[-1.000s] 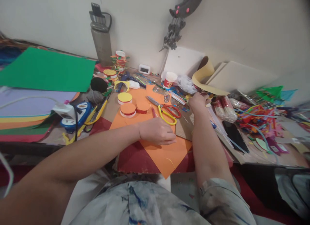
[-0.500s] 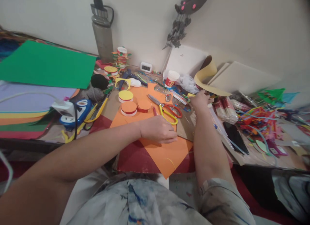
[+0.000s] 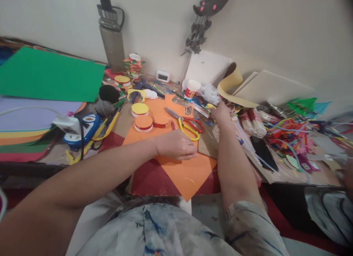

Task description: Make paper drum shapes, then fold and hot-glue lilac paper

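Observation:
My left hand (image 3: 178, 145) rests on the orange paper sheet (image 3: 190, 175), its fingers curled in; what they hold, if anything, is hidden. A slim red object (image 3: 173, 125) shows just above it. Beside this hand lie scissors with yellow handles (image 3: 190, 132) and scissors with red handles (image 3: 197, 124). Round pieces with white sides stand to its upper left, one topped orange (image 3: 143, 122), one yellow (image 3: 139, 109). My right hand (image 3: 221, 114) reaches into the clutter at the back, near a small yellow item (image 3: 211, 106); its fingers are mostly hidden.
A curled yellow strip (image 3: 231, 86) and a paper cup (image 3: 192, 89) stand behind my right hand. On the right are a black phone (image 3: 264, 153) and tangled colourful strands (image 3: 289, 134). Coloured paper (image 3: 55, 75), a blue device (image 3: 82, 131) and a tall bottle (image 3: 111, 39) are left.
The view has shifted slightly. My right hand has moved a little left toward the small yellow item. My left hand stays on the orange paper, still curled.

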The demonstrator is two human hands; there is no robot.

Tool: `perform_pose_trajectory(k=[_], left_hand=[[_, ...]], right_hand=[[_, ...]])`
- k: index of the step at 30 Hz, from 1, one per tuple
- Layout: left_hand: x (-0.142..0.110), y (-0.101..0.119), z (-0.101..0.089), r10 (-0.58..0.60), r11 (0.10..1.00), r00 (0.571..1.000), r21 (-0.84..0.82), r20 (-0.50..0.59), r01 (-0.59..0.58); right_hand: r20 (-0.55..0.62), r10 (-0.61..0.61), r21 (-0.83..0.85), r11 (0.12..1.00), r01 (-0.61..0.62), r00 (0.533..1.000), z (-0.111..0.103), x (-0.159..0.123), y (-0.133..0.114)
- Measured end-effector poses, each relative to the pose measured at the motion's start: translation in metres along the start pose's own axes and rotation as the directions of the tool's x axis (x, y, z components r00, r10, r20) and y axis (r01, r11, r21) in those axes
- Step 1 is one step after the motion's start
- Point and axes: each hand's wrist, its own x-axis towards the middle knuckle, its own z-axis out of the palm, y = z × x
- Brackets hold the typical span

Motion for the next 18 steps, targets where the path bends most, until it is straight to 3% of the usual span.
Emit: perform_pose_trajectory(k=[2,4,9,12,15,18], left_hand=[[0.0,0.0,-0.002,0.024,1.0,1.0,0.018,-0.012,-0.024],[0.0,0.0,-0.003,0.031,0.999,1.0,0.031,-0.003,-0.031],[0.001,0.0,0.0,0.022,1.0,0.999,0.022,0.025,-0.022],[0.002,0.003,0.007,0.045,0.999,0.998,0.005,0.033,-0.045],[0.005,0.008,0.012,0.08,0.997,0.996,-0.007,0.037,-0.08],[0.01,0.016,0.01,0.156,0.988,0.987,-0.023,0.045,-0.155]], right_hand=[[-0.001,0.03,-0.103,0.994,-0.03,1.0,-0.001,-0.013,-0.009],[-0.004,-0.046,-0.135,0.99,0.045,0.999,-0.005,-0.024,-0.019],[-0.156,-0.244,0.038,0.967,0.253,0.957,-0.023,-0.04,-0.041],[-0.182,-0.417,0.277,0.847,0.453,0.891,-0.023,-0.05,-0.052],[-0.144,-0.548,0.46,0.701,0.546,0.824,-0.011,-0.067,-0.065],[-0.066,-0.702,0.509,0.588,0.629,0.709,0.005,-0.09,-0.08]])
